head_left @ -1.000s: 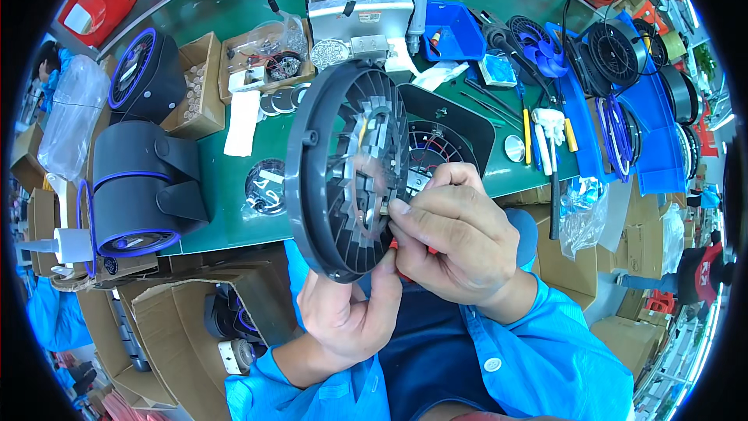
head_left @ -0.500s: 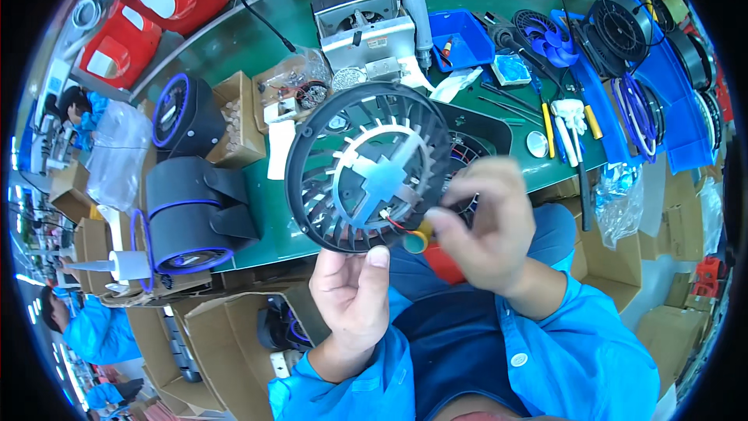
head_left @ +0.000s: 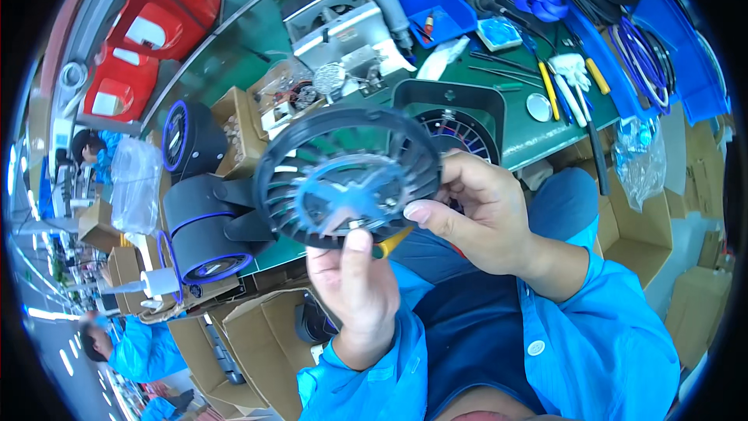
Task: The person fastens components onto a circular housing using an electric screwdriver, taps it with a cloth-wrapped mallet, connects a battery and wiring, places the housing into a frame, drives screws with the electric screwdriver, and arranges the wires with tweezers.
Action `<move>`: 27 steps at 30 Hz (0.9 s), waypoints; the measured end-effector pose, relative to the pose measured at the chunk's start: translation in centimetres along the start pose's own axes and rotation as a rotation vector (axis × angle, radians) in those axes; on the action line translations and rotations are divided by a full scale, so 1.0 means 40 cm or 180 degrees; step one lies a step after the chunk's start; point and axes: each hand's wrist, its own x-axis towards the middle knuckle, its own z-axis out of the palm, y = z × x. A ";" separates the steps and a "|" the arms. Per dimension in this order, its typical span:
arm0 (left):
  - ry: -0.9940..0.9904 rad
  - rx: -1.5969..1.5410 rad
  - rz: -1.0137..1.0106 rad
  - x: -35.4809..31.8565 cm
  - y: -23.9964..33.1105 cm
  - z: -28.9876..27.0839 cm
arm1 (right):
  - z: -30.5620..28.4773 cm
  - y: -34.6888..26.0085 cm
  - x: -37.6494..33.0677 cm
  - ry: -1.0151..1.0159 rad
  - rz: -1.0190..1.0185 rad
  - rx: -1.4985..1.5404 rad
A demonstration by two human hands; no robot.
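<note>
A round black fan grille (head_left: 269, 195) with slanted ribs and a shiny cross-shaped metal plate (head_left: 354, 196) at its centre is held above my lap, tilted. My left hand (head_left: 360, 296) grips its lower rim, thumb on top near a small white connector (head_left: 356, 224). At the right rim, my right hand (head_left: 491, 222) holds it between thumb and bent fingers. A yellow piece (head_left: 393, 242) pokes out below the rim between my hands; its kind is unclear. Behind the grille a black housing (head_left: 489, 101) with a round fan part inside rests on the green bench.
Left on the bench are black fan units with purple rings (head_left: 204, 226) and a carton of small parts (head_left: 248, 144). At the back stand a grey metal machine (head_left: 335, 27) and a blue bin (head_left: 456, 12). Pliers and screwdrivers (head_left: 549, 90) lie right. Open cartons (head_left: 265, 343) flank me.
The grille has moved slightly left and tilted flatter. My right hand has come onto its right rim, and my left thumb has slid up over the lower edge. The whole view has turned a little.
</note>
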 end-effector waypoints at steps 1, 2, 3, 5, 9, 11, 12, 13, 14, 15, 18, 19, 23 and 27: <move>0.0076 -0.0043 0.0045 0.001 0.003 -0.010 | -0.010 0.000 -0.005 0.0058 0.0029 -0.0009; 0.0051 -0.0039 -0.0016 0.008 0.011 -0.023 | -0.025 -0.005 -0.008 0.0449 -0.0038 0.0244; 0.0056 0.0039 0.0116 0.021 0.025 -0.043 | -0.042 -0.012 -0.011 0.0841 -0.0111 0.0491; 0.0096 0.0205 0.0436 0.047 0.052 -0.076 | -0.102 -0.019 -0.011 0.1415 -0.0151 0.0590; 0.0316 0.0362 0.0820 0.075 0.063 -0.125 | -0.201 -0.009 -0.043 0.1553 -0.0075 -0.0300; 0.0319 0.0419 0.0749 0.088 0.066 -0.141 | -0.212 -0.004 -0.033 0.1518 -0.0059 -0.0643; 0.0339 0.0466 0.0698 0.093 0.068 -0.146 | -0.214 0.004 -0.025 0.1143 -0.0284 -0.1102; 0.0359 0.0515 0.0651 0.097 0.069 -0.146 | -0.209 0.005 -0.009 0.0760 -0.0509 -0.1552; 0.0340 0.0537 0.0643 0.099 0.067 -0.144 | -0.200 0.006 0.007 0.0374 -0.0729 -0.1997; 0.0241 0.0582 0.0588 0.100 0.062 -0.138 | -0.183 0.004 0.028 0.0398 -0.0723 -0.1980; 0.0026 0.0671 0.0465 0.103 0.042 -0.122 | -0.129 0.001 0.090 0.0119 -0.1135 -0.2909; 0.0008 0.0836 0.0543 0.102 0.028 -0.117 | -0.118 0.009 0.103 -0.0033 -0.1110 -0.3006; -0.0066 0.1167 0.0683 0.114 -0.007 -0.101 | -0.121 0.030 0.135 -0.0225 -0.1022 -0.3062; -0.0140 0.1191 0.0676 0.119 -0.019 -0.082 | -0.155 0.031 0.149 0.0073 -0.0800 -0.2544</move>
